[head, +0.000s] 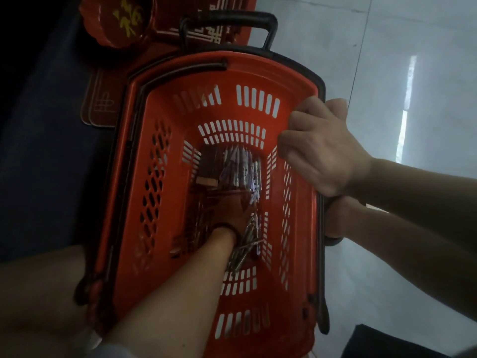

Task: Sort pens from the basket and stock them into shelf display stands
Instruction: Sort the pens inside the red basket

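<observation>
A red plastic basket [165, 156] with black handles stands on the floor, seen from above. Several pens [241, 167] lie bundled at its bottom, with more loose pens [246, 244] nearer me. My left hand [229, 209] reaches down inside, resting among the pens in dim light; its fingers are too dark to make out. A black band sits at that wrist. My right hand [322, 148] grips the basket's right rim, fingers curled over the edge.
Just below my right hand, another hand [335, 218] holds the black side handle. Red decorated goods [121, 20] lie beyond the basket at the top left. Pale tiled floor [413, 73] stretches to the right. A bare leg [38, 293] shows at bottom left.
</observation>
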Demonstrator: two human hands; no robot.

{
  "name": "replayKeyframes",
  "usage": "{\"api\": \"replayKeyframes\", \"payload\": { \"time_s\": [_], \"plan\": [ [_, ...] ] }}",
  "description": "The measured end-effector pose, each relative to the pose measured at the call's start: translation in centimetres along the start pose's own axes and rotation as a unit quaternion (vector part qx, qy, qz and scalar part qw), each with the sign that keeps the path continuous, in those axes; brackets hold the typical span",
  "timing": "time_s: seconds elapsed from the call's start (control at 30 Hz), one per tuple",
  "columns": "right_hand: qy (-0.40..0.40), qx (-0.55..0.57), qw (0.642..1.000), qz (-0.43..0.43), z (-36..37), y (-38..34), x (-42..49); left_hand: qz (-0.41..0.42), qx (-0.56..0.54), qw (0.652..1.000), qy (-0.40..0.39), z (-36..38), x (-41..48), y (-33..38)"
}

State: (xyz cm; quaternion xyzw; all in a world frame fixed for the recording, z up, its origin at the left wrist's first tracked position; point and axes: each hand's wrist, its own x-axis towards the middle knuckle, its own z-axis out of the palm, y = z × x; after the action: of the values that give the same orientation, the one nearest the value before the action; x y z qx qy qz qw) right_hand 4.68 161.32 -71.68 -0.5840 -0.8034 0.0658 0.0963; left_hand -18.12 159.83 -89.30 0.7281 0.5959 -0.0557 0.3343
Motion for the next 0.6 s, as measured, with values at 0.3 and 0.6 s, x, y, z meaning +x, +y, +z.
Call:
{"api": "replayKeyframes", "payload": {
  "time_s": [0.3, 0.6],
  "plan": [
    [0.038, 0.024, 0.999, 0.004, 0.2, 0.0, -0.1, -0.04, -0.009, 0.999, -0.005, 1.4, -0.9, 1.0],
    [0.04, 0.035, 0.999, 0.003, 0.6, 0.2, 0.2, -0.047, -0.052, 0.994, 0.086, -4.9, 6.5, 3.5]
  ]
}}
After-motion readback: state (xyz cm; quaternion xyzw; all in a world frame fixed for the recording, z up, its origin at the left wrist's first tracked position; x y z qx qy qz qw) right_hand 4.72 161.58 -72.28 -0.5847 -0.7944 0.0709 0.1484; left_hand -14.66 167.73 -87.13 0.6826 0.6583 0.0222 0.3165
